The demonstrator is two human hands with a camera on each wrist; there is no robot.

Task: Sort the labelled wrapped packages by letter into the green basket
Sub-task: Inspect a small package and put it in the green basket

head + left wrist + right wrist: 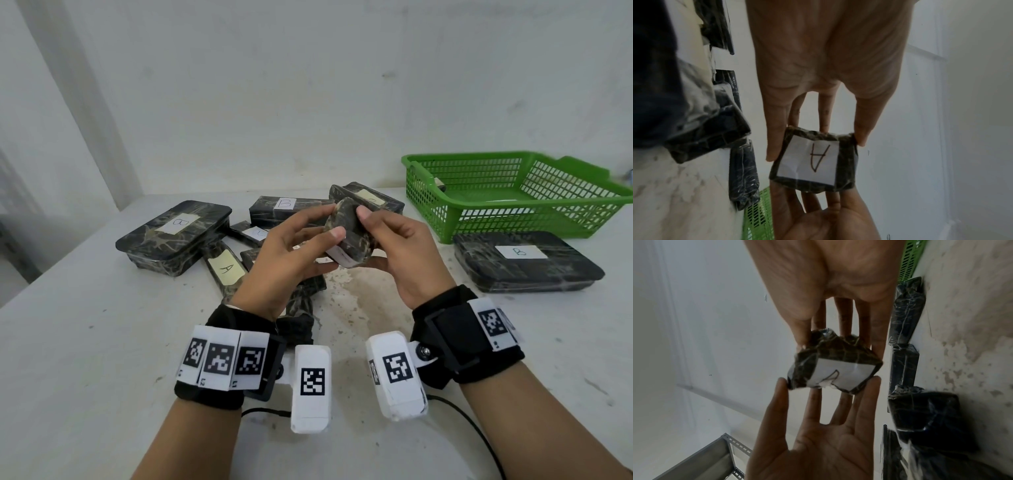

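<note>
Pinched between both grips — left hand (pixel 291 246), right hand (pixel 404 250) — small A package (pixel 813 162): light, film-slick; best taken by its edges.

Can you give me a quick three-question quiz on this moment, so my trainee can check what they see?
1. Which letter is on the label of the small wrapped package held between the left hand and right hand?
2. True or false: the large package lying just in front of the green basket is labelled A.
3. Multiple choice: the held package is (a) resting on the table, (b) lifted above the table, (c) inside the basket.

Key: 1. A, read in the left wrist view. 2. False; it reads B. 3. b.
</note>
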